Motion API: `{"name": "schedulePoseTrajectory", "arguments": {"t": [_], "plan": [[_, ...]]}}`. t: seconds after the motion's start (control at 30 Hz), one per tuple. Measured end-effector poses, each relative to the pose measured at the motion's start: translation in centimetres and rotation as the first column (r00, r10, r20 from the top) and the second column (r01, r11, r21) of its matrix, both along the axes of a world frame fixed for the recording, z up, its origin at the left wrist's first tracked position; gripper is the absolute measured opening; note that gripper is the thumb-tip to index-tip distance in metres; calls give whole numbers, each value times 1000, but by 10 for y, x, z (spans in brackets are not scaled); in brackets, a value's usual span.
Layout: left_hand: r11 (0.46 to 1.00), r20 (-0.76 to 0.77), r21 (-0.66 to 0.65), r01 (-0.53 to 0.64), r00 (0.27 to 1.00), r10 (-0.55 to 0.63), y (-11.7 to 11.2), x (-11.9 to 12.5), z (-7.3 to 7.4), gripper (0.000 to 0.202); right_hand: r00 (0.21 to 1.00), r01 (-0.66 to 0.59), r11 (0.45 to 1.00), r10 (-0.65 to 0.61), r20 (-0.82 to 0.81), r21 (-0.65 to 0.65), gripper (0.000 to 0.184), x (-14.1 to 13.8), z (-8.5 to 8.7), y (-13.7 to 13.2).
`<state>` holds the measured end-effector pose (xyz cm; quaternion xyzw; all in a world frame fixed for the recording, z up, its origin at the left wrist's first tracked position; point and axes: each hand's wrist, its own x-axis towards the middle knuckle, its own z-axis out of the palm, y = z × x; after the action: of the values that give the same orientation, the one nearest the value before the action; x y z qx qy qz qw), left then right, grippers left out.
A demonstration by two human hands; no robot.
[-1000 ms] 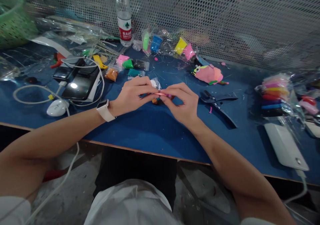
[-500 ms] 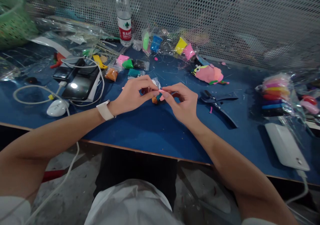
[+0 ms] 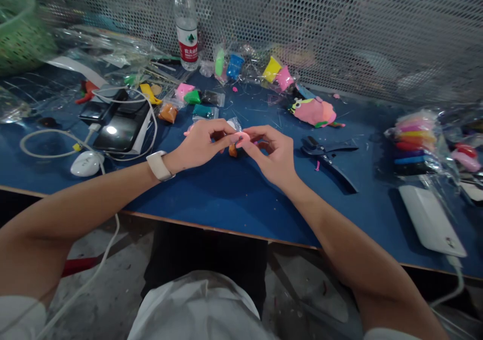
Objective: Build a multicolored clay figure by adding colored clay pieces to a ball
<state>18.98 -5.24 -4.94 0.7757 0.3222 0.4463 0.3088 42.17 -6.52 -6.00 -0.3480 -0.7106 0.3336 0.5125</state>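
Both hands meet over the middle of the blue table. My left hand, with a white watch on the wrist, pinches one end of a small pink clay piece. The fingertips of my right hand pinch the other end. A small orange clay lump lies on the table just under the fingers. A pink clay figure with yellow and green details lies beyond my right hand.
Black scissors lie right of my hands. Bagged clay colours and a water bottle stand along the mesh fence. Phones with white cables and a white mouse sit left; clay sticks and a power bank right.
The pink clay piece has gone from a thin strip to a shorter, rounder lump between my fingertips. Both hands stayed in place, with only the fingers working.
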Motion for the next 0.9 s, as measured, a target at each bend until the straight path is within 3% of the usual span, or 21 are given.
{"name": "schedulePoseTrajectory", "arguments": {"t": [0.27,0.5,0.77,0.9], "plan": [[994,35,-113,10,999,-6,1,0,-1,51,998,-35,997,32,-47,-64,38,-1,-3,2],[995,24,-96,31,999,-29,0,1,-1,49,995,-10,998,5,-96,-55,31,2,-8,6],[990,13,-140,13,1000,-11,-1,0,-2,53,995,9,997,-17,-96,-75,45,-3,-8,3],[992,-18,-123,13,1000,-16,-1,0,-1,56,996,41,998,-44,-76,-38,40,-3,-8,3]]}}
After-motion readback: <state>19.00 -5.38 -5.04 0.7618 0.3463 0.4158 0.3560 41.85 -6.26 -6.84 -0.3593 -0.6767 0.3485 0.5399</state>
